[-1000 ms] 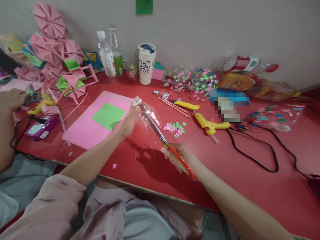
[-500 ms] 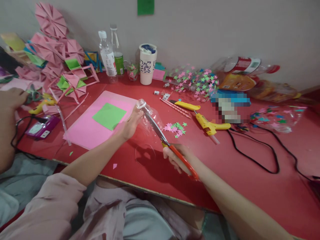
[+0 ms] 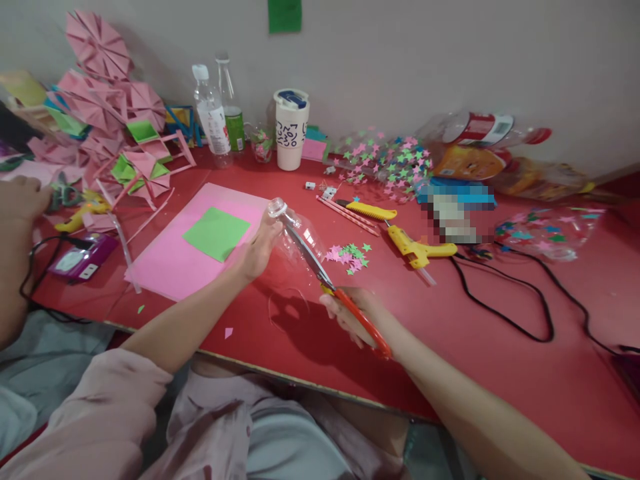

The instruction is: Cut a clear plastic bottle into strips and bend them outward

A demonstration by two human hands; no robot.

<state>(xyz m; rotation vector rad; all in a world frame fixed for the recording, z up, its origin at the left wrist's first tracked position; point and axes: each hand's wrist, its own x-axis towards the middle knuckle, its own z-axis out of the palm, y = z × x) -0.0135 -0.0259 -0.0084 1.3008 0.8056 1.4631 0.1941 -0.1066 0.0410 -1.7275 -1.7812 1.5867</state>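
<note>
Above the middle of the red table (image 3: 400, 353), a clear plastic bottle (image 3: 305, 230) leans with its open neck toward the left hand (image 3: 261, 245), which grips it. The right hand (image 3: 356, 312) is wrapped around the red handles of the scissors (image 3: 332, 288), whose blades lie along the bottle. Just beyond are pink and green stars (image 3: 349, 256); left lies a green square (image 3: 217, 233) on pink paper (image 3: 165, 257); right, a yellow glue gun (image 3: 419, 251). Another person's hand (image 3: 25, 199) rests at far left.
</note>
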